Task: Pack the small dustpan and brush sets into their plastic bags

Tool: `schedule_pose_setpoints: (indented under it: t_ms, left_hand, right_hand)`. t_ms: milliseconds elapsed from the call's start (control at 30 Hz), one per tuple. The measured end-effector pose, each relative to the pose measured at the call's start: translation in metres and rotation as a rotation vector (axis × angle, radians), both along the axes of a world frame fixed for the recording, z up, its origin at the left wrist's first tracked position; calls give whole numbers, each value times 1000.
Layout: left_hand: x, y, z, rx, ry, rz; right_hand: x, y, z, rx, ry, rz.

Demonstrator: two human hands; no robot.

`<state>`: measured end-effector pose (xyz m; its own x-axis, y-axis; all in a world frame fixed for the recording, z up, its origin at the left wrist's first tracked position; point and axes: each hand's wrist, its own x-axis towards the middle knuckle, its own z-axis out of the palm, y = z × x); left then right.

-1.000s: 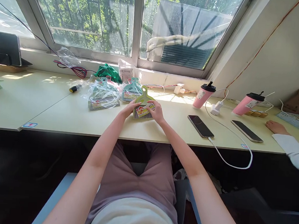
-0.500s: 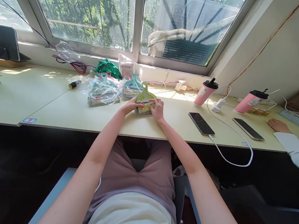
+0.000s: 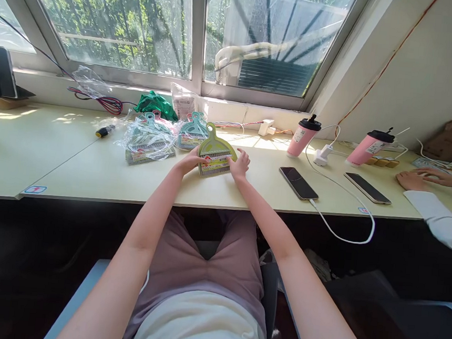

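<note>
A small lime-green dustpan and brush set [image 3: 214,153], with a printed label across its front and grey bristles below, is propped at a tilt just above the table before me. My left hand [image 3: 190,161] grips its left side, thumb over the label. At the right edge, my right hand [image 3: 240,164] is closed on it, thumb on the front and fingers partly hidden behind. Just beyond stands a teal dustpan set [image 3: 193,132]. To the left lie further sets under crumpled clear plastic wrap [image 3: 149,139].
A green crumpled bag [image 3: 156,104] and a clear packet [image 3: 184,101] lie by the window. On the right are two pink cups [image 3: 303,138], two phones [image 3: 298,183], a charging cable and a co-worker's hands [image 3: 410,180]. A yellow-black screwdriver handle [image 3: 105,131] lies left.
My right hand has slid from the label's front to the dustpan's right edge, and more of the label shows. A co-worker's second hand has come into view at right. The view has shifted slightly.
</note>
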<state>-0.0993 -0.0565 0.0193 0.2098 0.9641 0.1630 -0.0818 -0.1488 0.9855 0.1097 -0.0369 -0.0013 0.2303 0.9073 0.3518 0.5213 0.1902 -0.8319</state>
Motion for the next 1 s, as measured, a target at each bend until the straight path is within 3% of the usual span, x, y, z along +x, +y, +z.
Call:
schedule_pose_setpoints:
  t_ms: [133,333,633,833,1000]
  left_hand:
    - [0,-4,3,-4,16,-6]
    - [3,-7,7,41,19,-30]
    - [0,-8,8,83,-101,13]
    - [3,-11,7,142,-167,14]
    - [2,-12,6,96,-179,25]
  right_hand:
    - [12,12,-2,-147,231,119]
    - [17,10,1,-145,441,137]
    - [16,4,11,-225,827,290]
    - [3,-11,14,-338,925,588]
    - [-5,-17,11,-332,944,554]
